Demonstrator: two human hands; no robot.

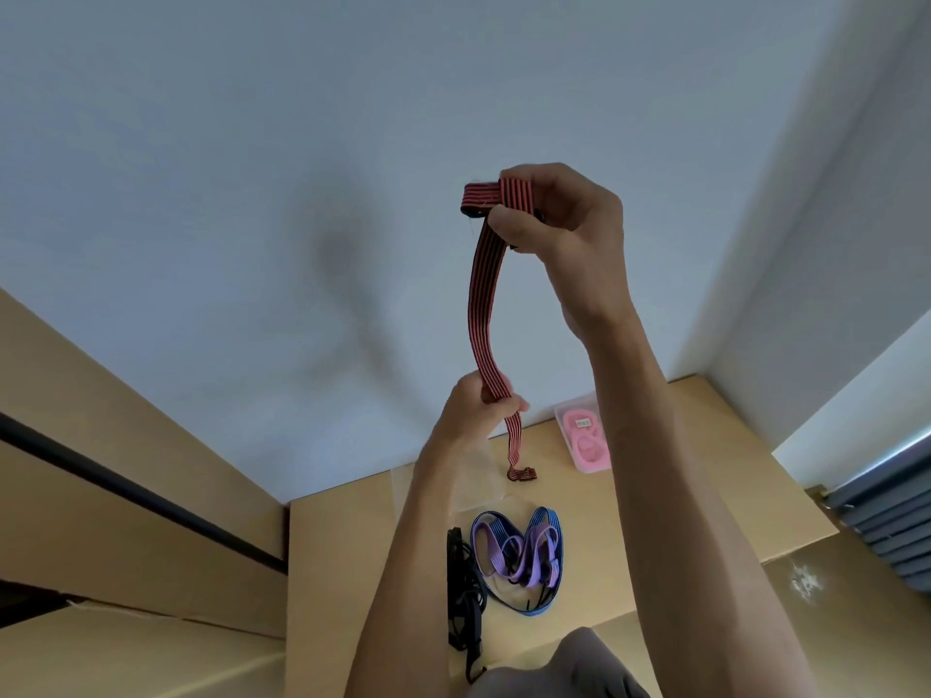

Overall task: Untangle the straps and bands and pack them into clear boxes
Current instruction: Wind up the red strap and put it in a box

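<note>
Both hands grip red strap (484, 314) | purple bands (514, 551), pink-filled box (584, 438) below

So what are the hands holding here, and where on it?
Both hold the red-and-black striped strap. The right hand grips its upper end, folded over the fingers; the left hand grips it lower down, leaving the bottom end hanging.

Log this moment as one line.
right hand: grips red strap top | left hand: grips it lower | purple-blue tangle: on table
</note>
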